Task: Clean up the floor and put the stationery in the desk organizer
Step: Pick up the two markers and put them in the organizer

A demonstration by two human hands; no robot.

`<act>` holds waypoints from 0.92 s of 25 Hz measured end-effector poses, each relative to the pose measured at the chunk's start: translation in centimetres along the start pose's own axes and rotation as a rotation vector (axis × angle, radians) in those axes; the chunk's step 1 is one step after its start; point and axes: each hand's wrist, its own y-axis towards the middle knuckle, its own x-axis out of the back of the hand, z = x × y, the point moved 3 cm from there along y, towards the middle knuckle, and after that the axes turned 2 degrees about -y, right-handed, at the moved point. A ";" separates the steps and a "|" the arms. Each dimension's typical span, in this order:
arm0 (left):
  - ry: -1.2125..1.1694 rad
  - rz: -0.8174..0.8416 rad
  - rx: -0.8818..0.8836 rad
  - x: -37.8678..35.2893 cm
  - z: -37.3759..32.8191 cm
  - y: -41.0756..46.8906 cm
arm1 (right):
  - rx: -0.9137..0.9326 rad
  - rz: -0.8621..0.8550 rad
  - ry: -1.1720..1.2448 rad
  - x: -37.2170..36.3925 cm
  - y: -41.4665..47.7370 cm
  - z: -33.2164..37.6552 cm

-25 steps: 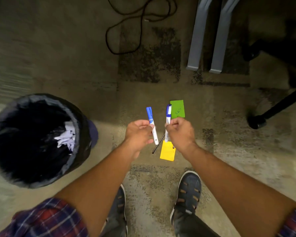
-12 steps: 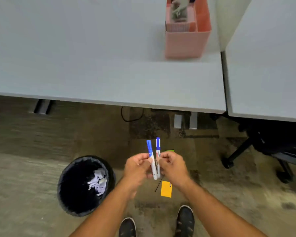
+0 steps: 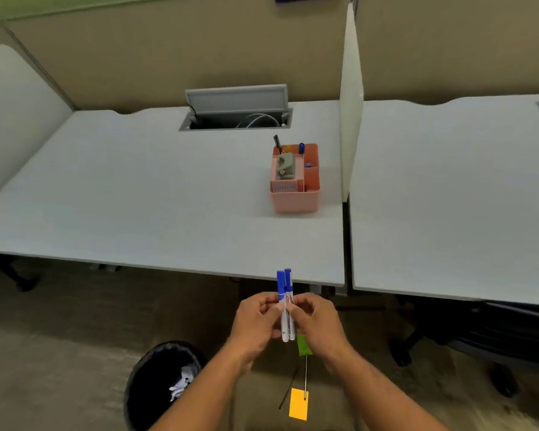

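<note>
Two white markers with blue caps [image 3: 285, 301] stand upright side by side, pinched between my left hand [image 3: 255, 323] and my right hand [image 3: 316, 321] just in front of the desk's near edge. The pink desk organizer [image 3: 294, 199] sits on the grey desk [image 3: 137, 197] further back, with a grey stapler, pens and a blue marker inside. On the floor below my hands lie a green sticky note [image 3: 302, 345], a yellow sticky note [image 3: 298, 407] and two thin sticks [image 3: 305, 376].
A black bin [image 3: 143, 387] with crumpled paper stands on the carpet at lower left. A white divider [image 3: 350, 113] separates this desk from a second desk [image 3: 448, 197] on the right. An open cable hatch [image 3: 235, 119] sits at the desk's back. A dark office chair base [image 3: 479, 337] is at right.
My view has risen from the floor to the desk top and the organizer. My hands have drawn together, so the two markers now touch side by side.
</note>
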 end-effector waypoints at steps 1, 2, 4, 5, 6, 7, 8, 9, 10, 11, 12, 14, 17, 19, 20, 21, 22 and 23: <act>0.005 0.002 -0.011 -0.4 -1.2 0.0 | 0.015 -0.011 -0.013 0.9 0.2 0.9; 0.004 0.006 -0.020 -0.8 -2.3 0.3 | 0.029 -0.026 -0.023 1.6 0.5 1.7; 0.006 0.019 -0.036 -1.2 -4.6 1.2 | 0.051 -0.058 -0.037 3.1 1.4 3.4; 0.019 0.022 -0.049 -1.4 -5.8 1.9 | 0.060 -0.076 -0.043 3.7 2.0 4.4; 0.040 0.022 -0.065 -1.5 -7.0 2.7 | 0.067 -0.092 -0.050 4.2 2.7 5.4; 0.073 0.014 -0.087 -1.5 -8.2 3.7 | 0.073 -0.109 -0.060 4.7 3.6 6.3; 0.116 0.005 -0.116 -1.4 -9.6 4.9 | 0.075 -0.130 -0.070 5.1 4.7 7.3; 0.156 0.001 -0.142 -1.3 -10.9 6.2 | 0.076 -0.153 -0.079 5.5 5.9 8.3; 0.185 0.007 -0.169 -1.1 -12.5 7.7 | 0.081 -0.179 -0.081 5.7 7.4 9.5; 0.205 0.023 -0.193 -0.9 -13.9 9.1 | 0.091 -0.200 -0.079 5.8 8.7 10.7; 0.226 0.040 -0.214 -0.6 -15.5 10.4 | 0.103 -0.220 -0.078 5.8 10.1 12.0; 0.265 0.055 -0.250 0.5 -19.1 13.7 | 0.133 -0.261 -0.086 6.0 13.2 15.2; 0.335 0.069 -0.317 2.8 -24.6 18.8 | 0.176 -0.324 -0.098 6.5 18.3 20.4; 0.353 0.108 -0.373 3.8 -28.3 22.2 | 0.201 -0.359 -0.092 7.1 21.8 23.9; 0.367 0.124 -0.396 4.2 -30.1 23.9 | 0.197 -0.385 -0.084 7.5 23.6 25.5; 0.392 0.126 -0.413 4.4 -31.8 25.3 | 0.190 -0.414 -0.080 7.8 25.2 26.7; 0.416 0.124 -0.425 4.4 -33.2 26.6 | 0.186 -0.440 -0.089 8.2 26.7 27.8; 0.432 0.125 -0.434 4.5 -34.5 28.0 | 0.180 -0.461 -0.107 8.5 28.2 28.8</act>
